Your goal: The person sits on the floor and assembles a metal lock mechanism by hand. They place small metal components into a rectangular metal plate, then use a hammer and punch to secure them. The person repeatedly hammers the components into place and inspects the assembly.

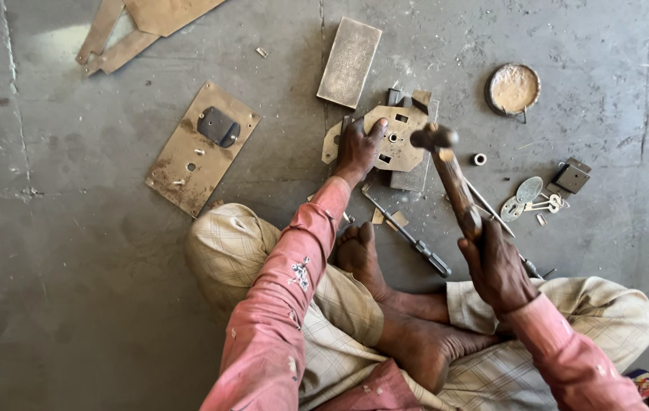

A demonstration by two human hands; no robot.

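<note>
My left hand presses flat on a tan metal lock plate with cut-out slots, which lies on a grey block on the concrete floor. In my right hand is the wooden handle of a hammer; its dark head is raised just above the right edge of the plate. I sit cross-legged behind the plate, bare feet tucked in.
A screwdriver lies by my foot. A rusty plate with a dark fitting lies at left, a flat metal bar beyond the work, a round tin of powder at right, and keys with a small lock part nearby.
</note>
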